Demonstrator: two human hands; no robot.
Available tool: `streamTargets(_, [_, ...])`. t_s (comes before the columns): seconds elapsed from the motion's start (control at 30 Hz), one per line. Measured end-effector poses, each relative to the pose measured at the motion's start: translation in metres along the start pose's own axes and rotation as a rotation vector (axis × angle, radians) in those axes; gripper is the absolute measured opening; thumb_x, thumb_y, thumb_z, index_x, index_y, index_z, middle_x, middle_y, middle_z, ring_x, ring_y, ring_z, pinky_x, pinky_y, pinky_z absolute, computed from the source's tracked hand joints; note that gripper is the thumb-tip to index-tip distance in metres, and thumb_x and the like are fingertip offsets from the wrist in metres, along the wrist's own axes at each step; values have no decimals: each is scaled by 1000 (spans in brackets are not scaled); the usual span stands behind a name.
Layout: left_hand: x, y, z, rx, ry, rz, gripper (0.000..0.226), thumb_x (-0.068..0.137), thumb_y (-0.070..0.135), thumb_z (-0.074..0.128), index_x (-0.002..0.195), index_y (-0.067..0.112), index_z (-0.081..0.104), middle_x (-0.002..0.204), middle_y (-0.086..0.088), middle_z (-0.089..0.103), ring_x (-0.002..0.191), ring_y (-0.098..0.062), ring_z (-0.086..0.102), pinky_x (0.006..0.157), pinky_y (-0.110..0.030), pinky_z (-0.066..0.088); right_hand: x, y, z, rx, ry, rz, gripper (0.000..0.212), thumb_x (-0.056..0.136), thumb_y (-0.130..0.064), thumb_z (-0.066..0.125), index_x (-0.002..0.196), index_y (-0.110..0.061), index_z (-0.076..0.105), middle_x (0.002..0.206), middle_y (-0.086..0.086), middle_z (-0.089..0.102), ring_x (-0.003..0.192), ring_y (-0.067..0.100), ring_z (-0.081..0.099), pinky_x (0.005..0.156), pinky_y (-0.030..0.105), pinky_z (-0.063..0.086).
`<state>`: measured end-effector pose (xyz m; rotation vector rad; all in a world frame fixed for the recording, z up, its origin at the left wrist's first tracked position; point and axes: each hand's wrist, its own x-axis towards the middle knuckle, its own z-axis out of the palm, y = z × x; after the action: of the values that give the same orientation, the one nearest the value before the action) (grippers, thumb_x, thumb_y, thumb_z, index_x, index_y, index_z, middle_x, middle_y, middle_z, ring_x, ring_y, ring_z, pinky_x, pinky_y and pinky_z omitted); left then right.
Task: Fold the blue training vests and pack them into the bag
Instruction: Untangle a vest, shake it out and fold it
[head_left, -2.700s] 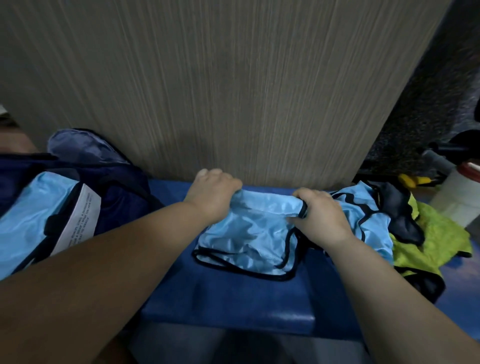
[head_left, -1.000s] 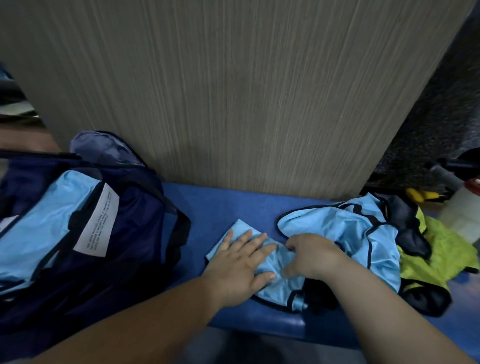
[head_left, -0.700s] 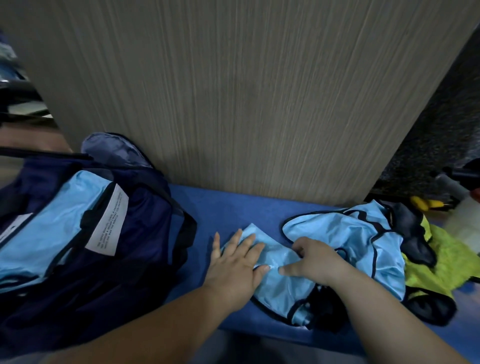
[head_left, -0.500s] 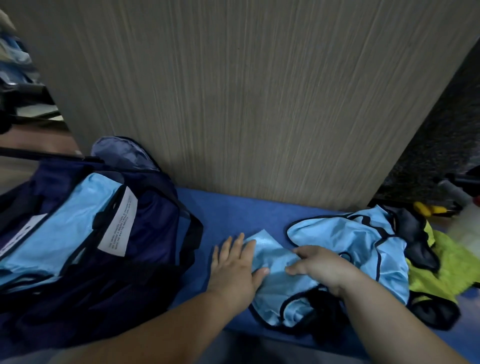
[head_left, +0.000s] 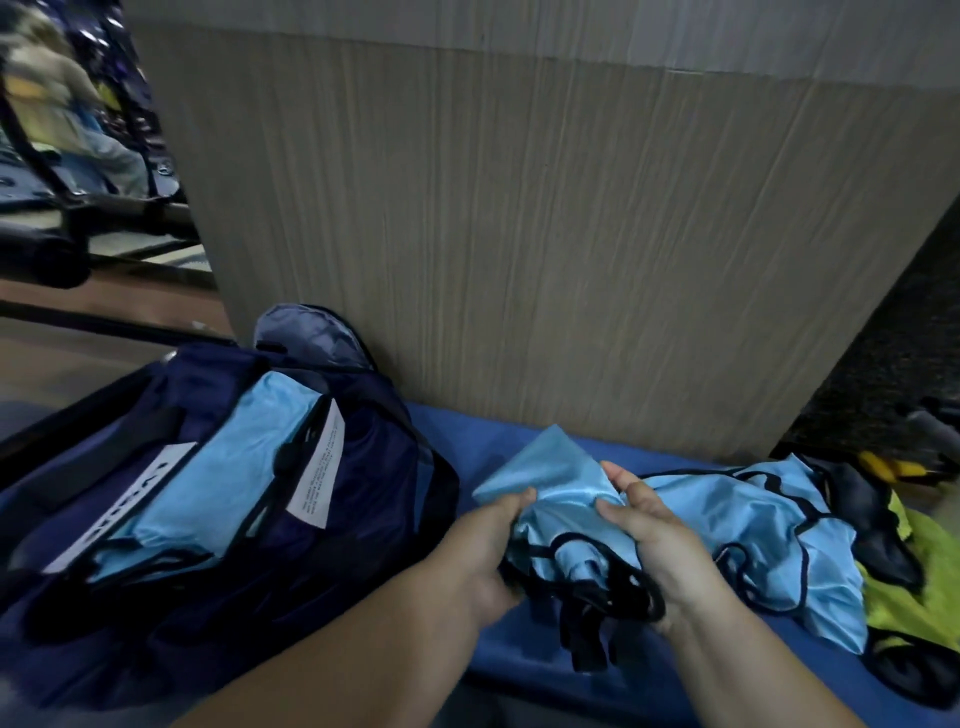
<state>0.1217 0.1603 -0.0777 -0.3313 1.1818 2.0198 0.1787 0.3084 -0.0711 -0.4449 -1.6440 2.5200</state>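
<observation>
A folded light-blue vest (head_left: 556, 488) with black trim is lifted off the blue bench (head_left: 524, 654), held between both hands. My left hand (head_left: 488, 551) grips its left edge, and my right hand (head_left: 649, 535) grips its right side, thumb on top. Black straps hang below the bundle. The open navy bag (head_left: 363, 499) lies to the left with light-blue vests (head_left: 223, 478) inside it. Another loose blue vest (head_left: 779, 530) lies spread on the bench to the right.
A grey wood-grain panel (head_left: 519, 234) rises directly behind the bench. Black and yellow-green garments (head_left: 914, 587) are piled at the far right. Dark blurred equipment (head_left: 67, 156) stands on the floor at the upper left.
Both hands went from pressing the folded vest flat on the bench to gripping it and lifting it. The view has swung left, bringing more of the bag into sight.
</observation>
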Motion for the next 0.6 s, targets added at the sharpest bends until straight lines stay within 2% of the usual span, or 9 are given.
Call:
streamTargets(0.07, [-7, 7, -5, -3, -18, 33, 25, 91, 17, 63, 107, -3, 66, 92, -21, 73, 78, -33, 70, 71, -40, 57, -4, 7, 8, 6, -27, -24, 40, 94, 2, 51, 130, -16, 54, 122, 22, 65, 95, 37, 68, 68, 40, 60])
streamTargets(0.17, [-9, 18, -16, 134, 121, 290, 40, 88, 10, 67, 125, 5, 51, 105, -17, 70, 90, -31, 70, 67, -37, 58, -9, 18, 24, -50, -10, -69, 39, 91, 5, 53, 126, -12, 55, 115, 22, 68, 88, 33, 70, 65, 37, 59])
streamTargets(0.27, [-29, 36, -27, 381, 146, 488, 53, 91, 9, 59, 133, 30, 33, 110, -5, 64, 94, -23, 68, 77, -37, 59, -9, 25, 45, -72, -34, -76, 54, 90, 5, 56, 130, -29, 48, 109, 16, 72, 91, 34, 72, 70, 41, 59])
streamTargets(0.33, [-45, 50, -36, 547, 130, 570, 61, 92, 9, 54, 139, 37, 25, 112, 2, 62, 96, -19, 67, 81, -36, 58, -6, 24, 61, -113, -81, -98, 70, 91, 4, 57, 131, -49, 36, 104, 7, 75, 96, 32, 71, 77, 43, 57])
streamTargets(0.37, [-51, 58, -42, 618, 140, 614, 65, 92, 10, 52, 141, 40, 22, 112, 7, 60, 96, -15, 66, 82, -34, 57, -5, 23, 71, -148, -110, -115, 71, 92, 4, 57, 130, -52, 35, 106, 4, 75, 98, 31, 71, 80, 44, 56])
streamTargets(0.47, [-71, 82, -65, 835, 265, 798, 70, 95, 11, 49, 147, 43, 15, 117, 18, 54, 94, -3, 59, 80, -21, 50, 5, 23, 102, -304, -179, -166, 58, 92, -1, 61, 123, -49, 52, 119, 0, 70, 103, 23, 70, 90, 43, 55])
streamTargets(0.53, [-82, 99, -83, 976, 361, 894, 70, 97, 15, 48, 148, 46, 12, 127, 8, 55, 98, -12, 59, 85, -30, 50, 9, 25, 126, -376, -217, -178, 50, 90, -7, 67, 119, -48, 58, 121, -3, 67, 102, 17, 70, 94, 43, 54])
streamTargets(0.6, [-91, 118, -101, 1109, 456, 927, 69, 98, 16, 47, 150, 43, 12, 127, 1, 56, 98, -22, 62, 85, -37, 50, 16, 31, 151, -408, -256, -184, 48, 89, -11, 70, 119, -45, 57, 119, -6, 67, 99, 11, 70, 91, 36, 55])
